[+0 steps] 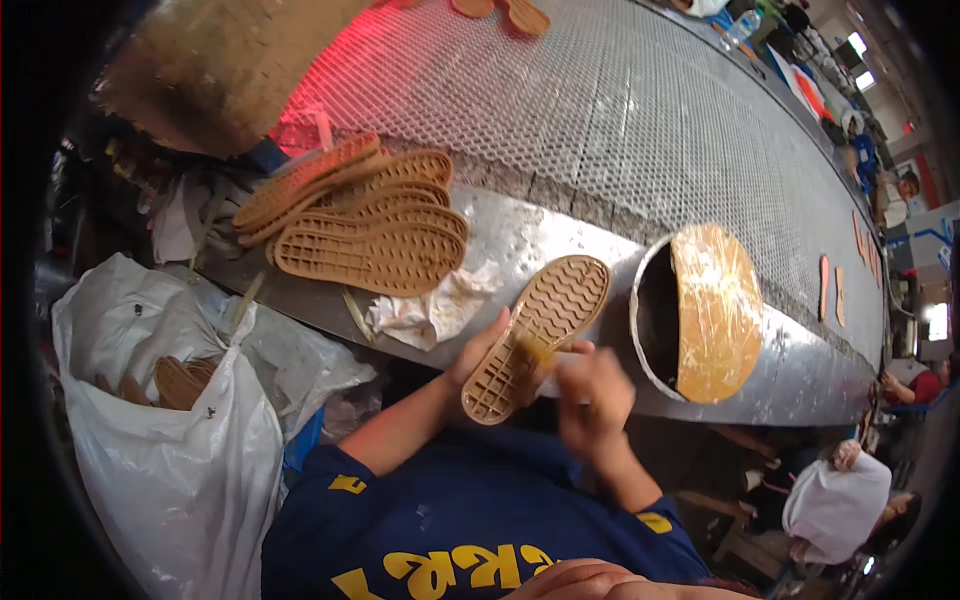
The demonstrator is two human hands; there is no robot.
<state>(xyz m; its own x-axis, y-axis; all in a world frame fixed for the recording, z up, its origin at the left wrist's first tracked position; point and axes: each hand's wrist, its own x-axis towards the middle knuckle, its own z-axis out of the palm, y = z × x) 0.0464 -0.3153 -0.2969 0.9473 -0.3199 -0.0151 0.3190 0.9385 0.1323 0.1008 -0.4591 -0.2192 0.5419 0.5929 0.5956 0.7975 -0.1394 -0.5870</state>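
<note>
My left hand (pixel 478 348) grips the edge of a tan shoe sole (pixel 562 302), tilted over the near edge of the metal bench. The sole's inner face, with a wavy ribbed forepart and a gridded heel, is turned up. In my right hand (pixel 597 395), blurred by motion, is a small brush (pixel 536 352) with yellowish bristles, over the middle of the sole. Just right of the sole stands a round container (pixel 652 325), its mouth partly covered by a glossy tan board (pixel 718 315). A pile of similar soles (pixel 365 250) lies to the left, beside a crumpled white cloth or paper (pixel 432 310).
A mesh conveyor belt (pixel 640 110) runs along the bench's far side, with several soles (pixel 840 295) on it. A white sack (pixel 170 440) holding soles stands at the left. A brown panel (pixel 215 70) hangs over the upper left. Another person (pixel 838 502) sits at the right.
</note>
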